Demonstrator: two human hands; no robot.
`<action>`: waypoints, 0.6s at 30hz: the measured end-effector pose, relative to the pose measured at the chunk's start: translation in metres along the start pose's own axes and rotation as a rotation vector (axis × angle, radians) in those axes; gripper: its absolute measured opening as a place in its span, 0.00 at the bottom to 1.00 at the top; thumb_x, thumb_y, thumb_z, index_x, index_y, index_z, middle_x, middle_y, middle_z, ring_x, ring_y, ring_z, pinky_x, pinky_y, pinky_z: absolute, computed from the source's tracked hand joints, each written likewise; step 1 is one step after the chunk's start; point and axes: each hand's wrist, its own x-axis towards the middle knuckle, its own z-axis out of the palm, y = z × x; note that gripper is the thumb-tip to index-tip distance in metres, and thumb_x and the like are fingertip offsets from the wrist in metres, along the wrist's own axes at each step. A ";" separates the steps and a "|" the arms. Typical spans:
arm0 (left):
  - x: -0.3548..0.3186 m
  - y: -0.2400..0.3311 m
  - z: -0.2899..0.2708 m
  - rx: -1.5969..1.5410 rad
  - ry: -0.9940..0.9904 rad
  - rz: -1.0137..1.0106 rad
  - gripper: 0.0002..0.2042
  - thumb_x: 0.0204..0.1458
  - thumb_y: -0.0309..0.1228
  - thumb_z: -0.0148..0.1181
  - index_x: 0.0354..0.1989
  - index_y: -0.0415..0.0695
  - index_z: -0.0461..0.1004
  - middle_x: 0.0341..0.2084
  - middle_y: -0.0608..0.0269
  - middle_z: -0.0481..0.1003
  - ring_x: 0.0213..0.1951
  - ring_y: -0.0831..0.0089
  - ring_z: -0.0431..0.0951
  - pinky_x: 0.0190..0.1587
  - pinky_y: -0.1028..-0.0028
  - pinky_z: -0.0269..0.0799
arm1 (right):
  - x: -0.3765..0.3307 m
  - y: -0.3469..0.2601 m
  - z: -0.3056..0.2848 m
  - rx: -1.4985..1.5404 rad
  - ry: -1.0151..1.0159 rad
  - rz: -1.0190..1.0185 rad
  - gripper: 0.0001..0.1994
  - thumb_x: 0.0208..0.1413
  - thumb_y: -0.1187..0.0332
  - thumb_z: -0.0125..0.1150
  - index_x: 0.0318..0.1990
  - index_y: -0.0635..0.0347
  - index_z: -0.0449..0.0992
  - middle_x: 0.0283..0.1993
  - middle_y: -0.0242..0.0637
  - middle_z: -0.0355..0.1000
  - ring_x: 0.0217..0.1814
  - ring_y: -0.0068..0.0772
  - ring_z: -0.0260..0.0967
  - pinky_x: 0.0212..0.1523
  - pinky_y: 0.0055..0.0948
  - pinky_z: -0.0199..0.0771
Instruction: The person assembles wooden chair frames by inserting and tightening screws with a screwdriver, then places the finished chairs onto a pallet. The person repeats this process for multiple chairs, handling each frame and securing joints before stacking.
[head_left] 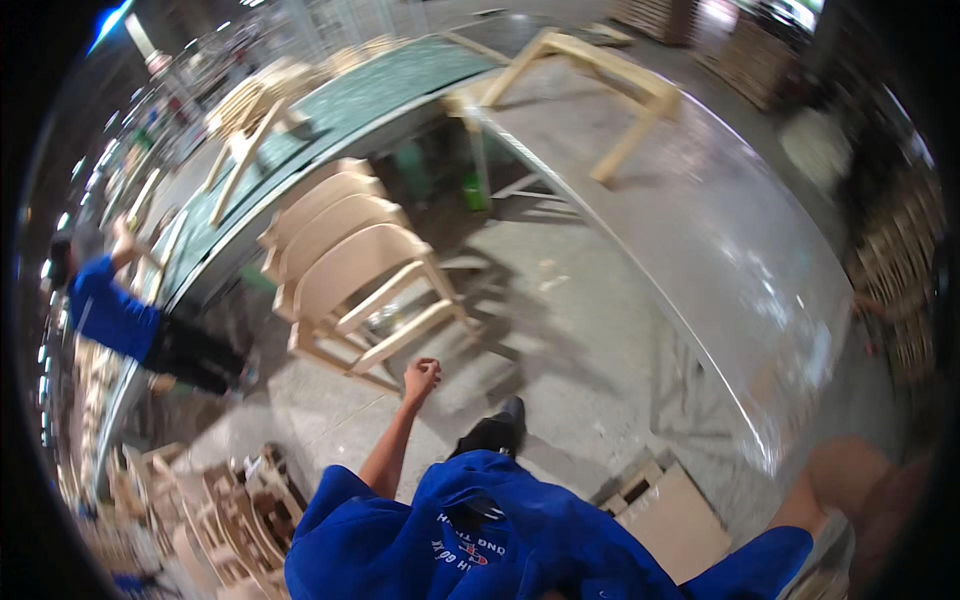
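My left hand (pixel 423 377) is out in front of me over the concrete floor, its fingers loosely curled in, and nothing shows in them. Just beyond it stands the nearest of several stacked wooden chair frames (pixel 365 285), with curved plywood backs and pale rails. The hand looks apart from the chair's front rail. My right arm (pixel 845 480) is raised and bent at the lower right. The hand at its end is lost in the dark, blurred rim of the picture.
A long plastic-covered table (pixel 700 230) runs along the right, bearing a wooden leg frame (pixel 600 75). A green-topped bench (pixel 390 85) carries wooden parts. A co-worker in blue (pixel 115 310) stands at left. Wooden parts (pixel 220 515) lie lower left; a board (pixel 675 520) is near my feet.
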 end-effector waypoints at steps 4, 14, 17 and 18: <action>0.016 0.019 -0.077 -0.057 0.250 -0.065 0.09 0.52 0.32 0.56 0.34 0.39 0.73 0.25 0.56 0.77 0.22 0.74 0.75 0.22 0.74 0.71 | 0.102 0.034 0.142 0.077 0.082 -0.051 0.31 0.56 0.40 0.35 0.58 0.51 0.42 0.60 0.43 0.41 0.61 0.42 0.40 0.61 0.43 0.47; 0.291 0.076 -0.053 -0.475 0.647 -0.040 0.07 0.54 0.28 0.54 0.38 0.38 0.72 0.28 0.59 0.75 0.28 0.77 0.74 0.28 0.77 0.73 | 0.321 0.147 0.444 0.298 0.220 -0.235 0.24 0.57 0.45 0.35 0.49 0.57 0.54 0.50 0.44 0.52 0.50 0.41 0.50 0.53 0.43 0.55; 0.381 0.110 -0.058 -0.040 0.901 0.017 0.09 0.52 0.30 0.56 0.36 0.36 0.73 0.29 0.57 0.76 0.32 0.67 0.76 0.39 0.71 0.71 | 0.393 0.177 0.547 0.487 0.325 -0.270 0.23 0.58 0.47 0.36 0.46 0.59 0.57 0.47 0.44 0.55 0.47 0.41 0.54 0.51 0.43 0.58; 0.411 0.126 -0.046 0.011 0.926 -0.055 0.11 0.51 0.31 0.57 0.39 0.37 0.73 0.32 0.53 0.76 0.36 0.65 0.77 0.41 0.71 0.71 | 0.419 0.178 0.579 0.511 0.351 -0.312 0.23 0.58 0.47 0.36 0.45 0.59 0.58 0.46 0.44 0.56 0.46 0.41 0.55 0.50 0.43 0.58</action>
